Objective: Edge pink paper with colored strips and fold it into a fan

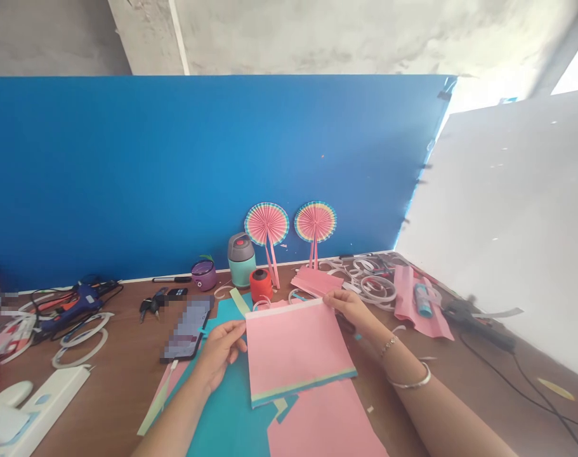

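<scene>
A pink paper sheet (295, 349) has a white strip along its top edge and yellow and teal strips along its bottom edge. My left hand (224, 349) pinches its upper left corner. At the upper right corner, the fingers of my right hand (348, 308) are closed on the same sheet. The sheet is held up, tilted slightly, above teal paper (222, 406) and another pink sheet (324, 422) on the table. Two round pleated paper fans (266, 224) stand against the blue panel behind.
A phone (188, 330), a purple cup (203, 275), a teal flask (242, 263) and a red container (261, 285) stand beyond the sheet. Glue guns (79, 304), tape coils (378, 289) and a glue bottle (422, 301) lie around. At the left front is a power strip (45, 412).
</scene>
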Action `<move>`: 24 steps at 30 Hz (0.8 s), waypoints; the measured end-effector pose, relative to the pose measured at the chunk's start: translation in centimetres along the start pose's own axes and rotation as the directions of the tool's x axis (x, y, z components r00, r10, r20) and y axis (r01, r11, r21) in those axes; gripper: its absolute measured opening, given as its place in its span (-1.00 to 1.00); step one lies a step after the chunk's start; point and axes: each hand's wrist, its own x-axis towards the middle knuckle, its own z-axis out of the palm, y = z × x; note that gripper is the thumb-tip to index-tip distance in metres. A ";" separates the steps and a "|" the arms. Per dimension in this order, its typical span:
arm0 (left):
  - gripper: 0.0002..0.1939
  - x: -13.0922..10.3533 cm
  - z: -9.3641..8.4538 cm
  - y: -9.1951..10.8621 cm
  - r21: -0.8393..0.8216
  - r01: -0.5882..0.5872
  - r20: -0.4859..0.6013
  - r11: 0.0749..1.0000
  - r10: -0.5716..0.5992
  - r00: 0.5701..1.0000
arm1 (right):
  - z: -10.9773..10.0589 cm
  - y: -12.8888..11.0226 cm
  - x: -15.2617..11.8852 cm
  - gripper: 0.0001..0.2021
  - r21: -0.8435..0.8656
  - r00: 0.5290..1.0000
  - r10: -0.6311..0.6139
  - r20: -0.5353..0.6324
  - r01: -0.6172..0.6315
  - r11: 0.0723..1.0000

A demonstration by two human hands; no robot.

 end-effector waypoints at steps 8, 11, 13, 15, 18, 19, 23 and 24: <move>-0.64 -0.6 0.7 0.0 0.009 0.007 -0.042 1.000 -0.006 0.999 | -0.2 1.7 1.4 -0.62 -0.144 0.994 -0.089 -0.056 0.080 0.986; -0.65 -0.8 1.0 0.0 0.007 -0.009 -0.046 1.000 0.009 0.999 | 0.6 1.7 1.3 -0.74 -0.380 0.875 -0.383 -0.295 0.261 0.888; -0.66 -1.0 1.5 0.0 0.010 -0.015 -0.037 1.000 0.016 0.999 | 2.2 1.2 0.4 -0.83 -0.586 0.738 -0.615 -0.277 0.378 0.717; -0.66 -1.2 1.9 0.0 0.017 -0.022 -0.022 1.000 0.022 0.999 | 4.6 0.4 -0.9 -0.86 -0.640 0.707 -0.707 -0.013 0.537 0.549; -0.61 -1.4 2.5 -0.2 0.035 -0.029 0.010 0.999 0.028 1.000 | 8.3 -0.6 -2.4 -0.82 -0.628 0.655 -0.706 0.270 0.675 0.386; -0.59 -1.5 2.6 -0.3 0.041 -0.031 0.020 0.999 0.030 0.999 | 9.3 -0.7 -2.6 -0.79 -0.625 0.642 -0.706 0.300 0.691 0.364; -0.56 -1.6 2.8 -0.4 0.049 -0.043 0.050 0.998 0.040 0.998 | 11.4 -0.1 -2.3 -0.74 -0.594 0.667 -0.677 0.311 0.692 0.410; -0.57 -1.6 2.8 -0.4 0.048 -0.046 0.057 0.998 0.043 0.997 | 11.5 0.2 -2.0 -0.76 -0.584 0.681 -0.677 0.279 0.680 0.443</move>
